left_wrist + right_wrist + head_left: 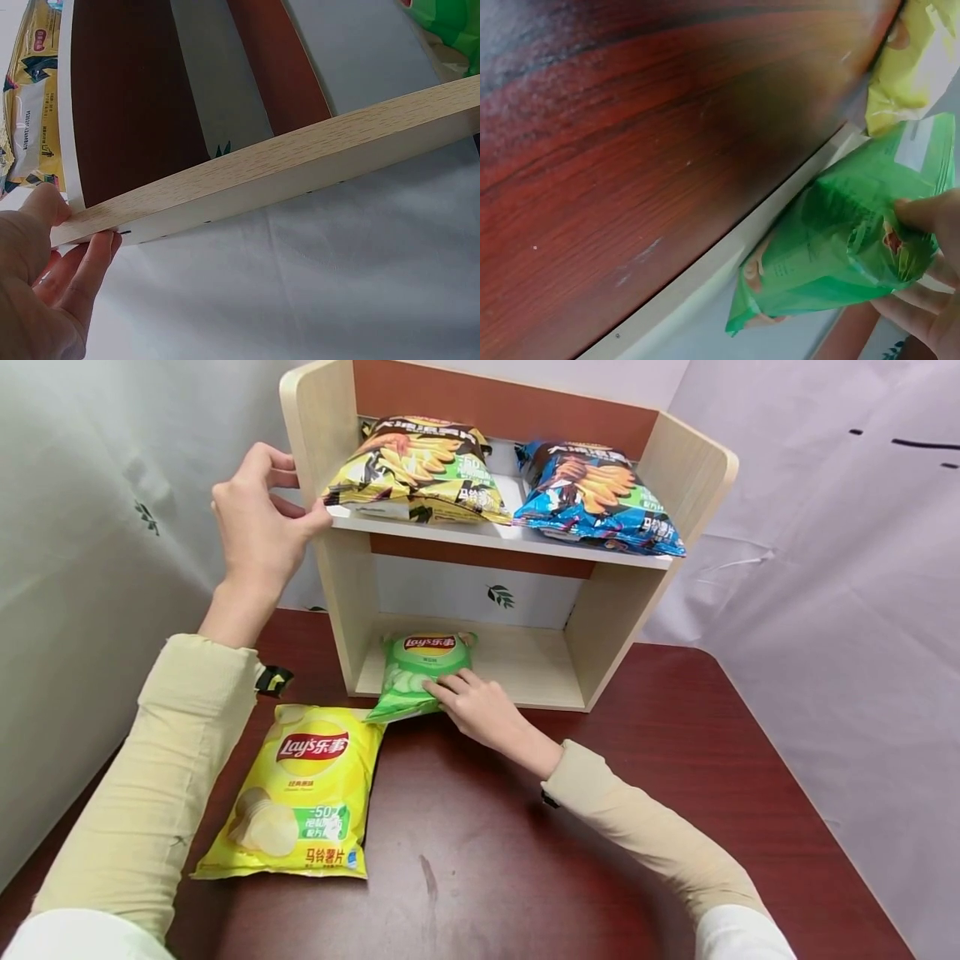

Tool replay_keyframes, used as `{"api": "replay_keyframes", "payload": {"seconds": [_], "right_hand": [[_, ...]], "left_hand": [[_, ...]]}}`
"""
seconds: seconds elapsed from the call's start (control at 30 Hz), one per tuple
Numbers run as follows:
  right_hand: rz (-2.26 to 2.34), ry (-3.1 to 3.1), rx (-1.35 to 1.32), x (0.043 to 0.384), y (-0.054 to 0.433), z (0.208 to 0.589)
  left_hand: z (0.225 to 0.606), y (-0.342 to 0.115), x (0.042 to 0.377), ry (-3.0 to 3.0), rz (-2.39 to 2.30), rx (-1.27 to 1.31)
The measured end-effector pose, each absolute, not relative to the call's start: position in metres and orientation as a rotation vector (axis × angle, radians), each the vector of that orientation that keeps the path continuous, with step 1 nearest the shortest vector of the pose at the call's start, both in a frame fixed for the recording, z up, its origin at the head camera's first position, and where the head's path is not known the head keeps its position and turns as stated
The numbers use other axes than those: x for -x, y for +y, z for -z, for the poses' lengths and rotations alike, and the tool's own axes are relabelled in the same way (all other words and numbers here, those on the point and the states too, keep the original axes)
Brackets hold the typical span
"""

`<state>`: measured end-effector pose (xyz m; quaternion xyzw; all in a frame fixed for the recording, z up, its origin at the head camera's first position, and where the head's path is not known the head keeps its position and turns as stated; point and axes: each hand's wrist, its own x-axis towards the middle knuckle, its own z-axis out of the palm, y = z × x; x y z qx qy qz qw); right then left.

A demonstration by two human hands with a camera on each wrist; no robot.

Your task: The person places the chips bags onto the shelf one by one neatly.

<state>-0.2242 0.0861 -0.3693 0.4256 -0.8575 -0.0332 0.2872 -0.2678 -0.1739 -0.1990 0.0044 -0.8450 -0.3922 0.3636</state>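
My left hand [261,531] pinches the upright side panel of a two-tier wooden shelf [341,635] at the upper board's height. In the left wrist view, the thumb lies on one face of the panel and the fingers on the other. My right hand [483,708] holds a green bag of potato chips [408,681] by its right side. That bag lies at the left of the lower tier, with its near end past the front edge. In the right wrist view, the thumb presses into the green bag's [810,240] crinkled side, fingers on the opposite face.
A yellow chip bag [300,793] lies face up on the dark red table [480,860], left of centre. The upper tier holds a black-and-yellow chip bag [420,468] and a blue chip bag [600,497]. Pale curtains [825,610] hang around the table.
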Motion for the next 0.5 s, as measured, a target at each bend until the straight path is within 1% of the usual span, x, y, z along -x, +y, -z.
{"api": "replay_keyframes", "payload": {"seconds": [0.5], "right_hand": [[0.056, -2.332, -1.094, 0.24, 0.079, 0.373]], "left_hand": [[0.198, -0.175, 0.266, -2.195, 1.003, -0.026]]}}
